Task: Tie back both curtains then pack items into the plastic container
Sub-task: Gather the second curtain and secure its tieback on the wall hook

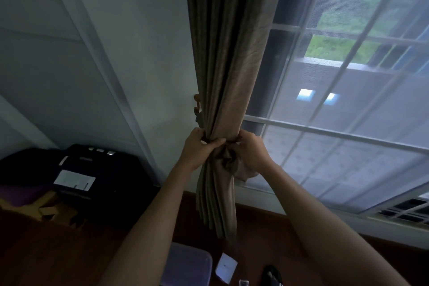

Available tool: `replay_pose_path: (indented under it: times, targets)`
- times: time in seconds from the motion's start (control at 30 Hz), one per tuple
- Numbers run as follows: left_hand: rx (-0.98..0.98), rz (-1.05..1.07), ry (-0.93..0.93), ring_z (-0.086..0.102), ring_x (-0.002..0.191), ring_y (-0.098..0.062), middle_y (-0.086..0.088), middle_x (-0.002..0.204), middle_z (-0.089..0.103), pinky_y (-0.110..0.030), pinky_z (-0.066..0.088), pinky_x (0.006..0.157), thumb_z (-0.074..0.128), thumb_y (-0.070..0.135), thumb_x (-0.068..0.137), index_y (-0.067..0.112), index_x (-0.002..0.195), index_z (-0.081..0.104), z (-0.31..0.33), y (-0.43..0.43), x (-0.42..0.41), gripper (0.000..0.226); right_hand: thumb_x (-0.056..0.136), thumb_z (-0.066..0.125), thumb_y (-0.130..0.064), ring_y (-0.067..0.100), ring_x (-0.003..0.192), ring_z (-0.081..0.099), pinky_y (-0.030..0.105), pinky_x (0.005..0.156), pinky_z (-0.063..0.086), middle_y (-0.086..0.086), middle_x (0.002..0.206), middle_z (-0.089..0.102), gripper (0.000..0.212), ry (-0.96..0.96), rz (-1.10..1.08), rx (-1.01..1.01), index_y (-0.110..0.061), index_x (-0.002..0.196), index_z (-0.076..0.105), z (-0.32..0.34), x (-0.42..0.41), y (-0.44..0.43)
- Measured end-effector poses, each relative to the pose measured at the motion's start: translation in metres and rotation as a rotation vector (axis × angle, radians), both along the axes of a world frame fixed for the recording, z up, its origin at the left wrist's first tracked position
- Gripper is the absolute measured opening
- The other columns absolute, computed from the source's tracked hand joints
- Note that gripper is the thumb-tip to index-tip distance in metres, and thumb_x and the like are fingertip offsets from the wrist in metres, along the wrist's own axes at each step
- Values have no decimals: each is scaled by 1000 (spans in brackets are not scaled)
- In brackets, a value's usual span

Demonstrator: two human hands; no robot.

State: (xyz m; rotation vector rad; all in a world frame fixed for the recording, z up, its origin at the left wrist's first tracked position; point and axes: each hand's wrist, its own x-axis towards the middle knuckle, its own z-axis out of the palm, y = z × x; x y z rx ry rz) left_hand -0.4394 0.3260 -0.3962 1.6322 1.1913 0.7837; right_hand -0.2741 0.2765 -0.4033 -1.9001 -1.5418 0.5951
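curtain (222, 90): brownish, bunched tight | left hand (197, 146) + right hand (249, 150) fingers both pinching the tie-back (228, 158) knotted between them

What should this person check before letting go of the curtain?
1. The curtain is gathered in one bundle: ok.
2. Grip of the left hand on the tie: ok, fingers pinch it.
3. Grip of the right hand on the tie: ok.
4. The tie is fully knotted: cannot tell, the hands hide part of it.
5. The tie is caught on the wall hook: cannot tell.
6. Items are in the plastic container: not ok, a white card lies beside it on the floor.
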Motion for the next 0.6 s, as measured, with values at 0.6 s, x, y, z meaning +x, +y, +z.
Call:
replay_pose_path:
  times: [0.6]
  targets:
    - [132,29,141,58,86,-13,0,94,58,-6,37,60,71,44,82,7,103,64,-3,6,-5,42,82,66,-14,24,80,56,30,66,38,4,90,57,18,153,-508,139,-10,91,51,6,-20,6]
